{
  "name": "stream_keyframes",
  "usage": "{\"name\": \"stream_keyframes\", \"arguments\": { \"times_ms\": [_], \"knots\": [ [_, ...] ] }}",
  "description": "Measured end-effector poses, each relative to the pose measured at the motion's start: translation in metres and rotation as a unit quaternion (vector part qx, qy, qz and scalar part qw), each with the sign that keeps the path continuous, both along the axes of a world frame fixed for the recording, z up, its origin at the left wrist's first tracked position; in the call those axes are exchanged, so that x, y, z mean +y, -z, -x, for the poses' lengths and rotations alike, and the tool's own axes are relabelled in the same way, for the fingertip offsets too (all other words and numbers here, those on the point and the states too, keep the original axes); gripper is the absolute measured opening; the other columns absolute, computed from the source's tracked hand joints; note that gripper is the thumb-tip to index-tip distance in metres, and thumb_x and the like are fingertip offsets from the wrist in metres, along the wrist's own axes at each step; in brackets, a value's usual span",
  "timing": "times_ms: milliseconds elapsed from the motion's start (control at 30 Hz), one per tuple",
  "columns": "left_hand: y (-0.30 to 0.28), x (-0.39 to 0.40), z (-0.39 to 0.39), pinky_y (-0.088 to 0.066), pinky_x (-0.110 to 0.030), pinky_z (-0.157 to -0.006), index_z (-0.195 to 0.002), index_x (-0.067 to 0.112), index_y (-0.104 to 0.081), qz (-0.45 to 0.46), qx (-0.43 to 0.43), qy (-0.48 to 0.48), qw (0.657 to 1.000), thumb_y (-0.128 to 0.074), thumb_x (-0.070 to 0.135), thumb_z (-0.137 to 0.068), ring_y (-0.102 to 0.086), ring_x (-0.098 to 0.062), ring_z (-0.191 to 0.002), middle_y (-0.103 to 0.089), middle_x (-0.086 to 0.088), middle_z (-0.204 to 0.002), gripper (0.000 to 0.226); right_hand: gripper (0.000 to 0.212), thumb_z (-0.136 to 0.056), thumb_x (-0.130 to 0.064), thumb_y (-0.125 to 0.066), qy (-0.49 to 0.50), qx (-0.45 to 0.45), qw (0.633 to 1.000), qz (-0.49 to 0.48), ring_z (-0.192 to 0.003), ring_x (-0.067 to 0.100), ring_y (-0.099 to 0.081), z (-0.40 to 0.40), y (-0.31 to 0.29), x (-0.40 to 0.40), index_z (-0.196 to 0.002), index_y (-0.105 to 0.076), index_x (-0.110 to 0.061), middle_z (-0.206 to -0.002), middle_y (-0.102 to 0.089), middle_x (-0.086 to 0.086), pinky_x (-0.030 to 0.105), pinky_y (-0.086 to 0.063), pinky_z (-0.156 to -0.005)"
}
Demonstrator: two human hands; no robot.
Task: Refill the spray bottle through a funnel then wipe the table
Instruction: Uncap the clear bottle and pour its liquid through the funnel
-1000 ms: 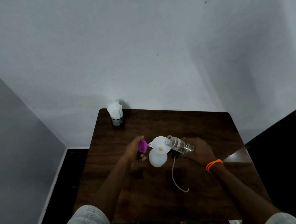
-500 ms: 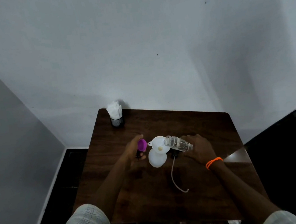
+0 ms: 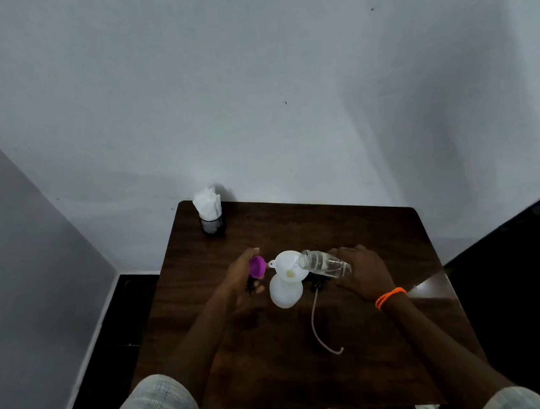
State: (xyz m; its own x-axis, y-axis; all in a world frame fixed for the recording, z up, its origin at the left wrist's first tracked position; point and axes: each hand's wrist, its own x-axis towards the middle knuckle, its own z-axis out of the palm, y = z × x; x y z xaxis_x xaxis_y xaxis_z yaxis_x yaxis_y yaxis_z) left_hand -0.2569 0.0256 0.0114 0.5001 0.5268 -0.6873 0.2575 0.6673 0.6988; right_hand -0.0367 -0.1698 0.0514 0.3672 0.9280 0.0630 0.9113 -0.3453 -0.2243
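At frame centre, the right hand (image 3: pixel 362 269) grips a tilted clear plastic bottle (image 3: pixel 323 263) over a white funnel (image 3: pixel 287 265) (in a rounded white spray bottle (image 3: pixel 284 292)); the left hand (image 3: pixel 244 275) holds a purple cap (image 3: pixel 257 267).

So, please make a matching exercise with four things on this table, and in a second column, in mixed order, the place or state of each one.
Column one:
1. clear bottle
2. white funnel
3. tissue holder
4. thin tube

Column two:
A. stands at the far left corner of the table
B. lies loose on the wood, curved at its near end
C. tipped on its side in the right hand, mouth over the funnel
D. sits on top of the white spray bottle

Pairs: 1-C, 2-D, 3-A, 4-B
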Motion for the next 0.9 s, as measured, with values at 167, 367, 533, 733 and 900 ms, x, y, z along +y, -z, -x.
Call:
{"name": "stream_keyframes", "arguments": {
  "times_ms": [167,367,533,733,900],
  "knots": [
    [0.0017,0.0001,-0.0011,-0.049,-0.031,-0.059,-0.111,0.006,-0.064,-0.004,-0.005,-0.001,1.0,-0.061,0.049,-0.094,-0.053,-0.017,-0.06,-0.063,-0.012,-0.081,0.046,0.069,-0.072,-0.067,-0.052,-0.007,-0.014,1.0,-0.012,-0.083,0.033,-0.067,-0.0009,-0.0009,-0.0005,-0.117,-0.073,-0.021,-0.104,-0.076,0.003,0.046,-0.057,-0.069],
    [0.0034,0.0037,-0.0034,-0.051,-0.03,-0.055,-0.116,0.006,-0.064,-0.004,-0.004,0.001,1.0,-0.062,0.052,-0.092,-0.054,-0.018,-0.063,-0.064,-0.013,-0.089,0.051,0.07,-0.071,-0.066,-0.051,0.005,-0.018,1.0,0.008,-0.088,0.031,-0.067,-0.0041,-0.0013,-0.0003,-0.121,-0.072,-0.022,-0.109,-0.075,0.001,0.044,-0.055,-0.072],
    [0.004,0.0037,-0.0033,-0.051,-0.03,-0.057,-0.115,0.008,-0.063,0.001,-0.002,0.003,1.0,-0.062,0.051,-0.093,-0.054,-0.019,-0.066,-0.064,-0.014,-0.093,0.048,0.076,-0.069,-0.067,-0.048,0.009,-0.018,0.999,0.029,-0.096,0.031,-0.066,-0.0052,-0.0036,0.0002,-0.127,-0.07,-0.023,-0.119,-0.073,0.002,0.043,-0.053,-0.078],
    [0.0064,0.0037,-0.003,-0.051,-0.029,-0.056,-0.115,0.009,-0.063,0.002,0.005,0.005,1.0,-0.062,0.051,-0.093,-0.054,-0.019,-0.066,-0.064,-0.014,-0.093,0.047,0.079,-0.069,-0.071,-0.045,0.006,-0.022,0.999,0.047,-0.098,0.032,-0.066,-0.0068,-0.0025,-0.0006,-0.127,-0.07,-0.023,-0.121,-0.073,0.004,0.043,-0.05,-0.078],
    [0.01,0.0051,-0.0028,-0.051,-0.03,-0.056,-0.117,0.008,-0.062,0.003,0.004,0.003,1.0,-0.063,0.052,-0.092,-0.054,-0.018,-0.067,-0.064,-0.015,-0.098,0.05,0.083,-0.069,-0.071,-0.042,0.003,-0.017,0.999,0.05,-0.101,0.034,-0.065,-0.0029,-0.0084,0.0012,-0.128,-0.069,-0.02,-0.12,-0.073,0.006,0.043,-0.05,-0.082]
  ]
}}
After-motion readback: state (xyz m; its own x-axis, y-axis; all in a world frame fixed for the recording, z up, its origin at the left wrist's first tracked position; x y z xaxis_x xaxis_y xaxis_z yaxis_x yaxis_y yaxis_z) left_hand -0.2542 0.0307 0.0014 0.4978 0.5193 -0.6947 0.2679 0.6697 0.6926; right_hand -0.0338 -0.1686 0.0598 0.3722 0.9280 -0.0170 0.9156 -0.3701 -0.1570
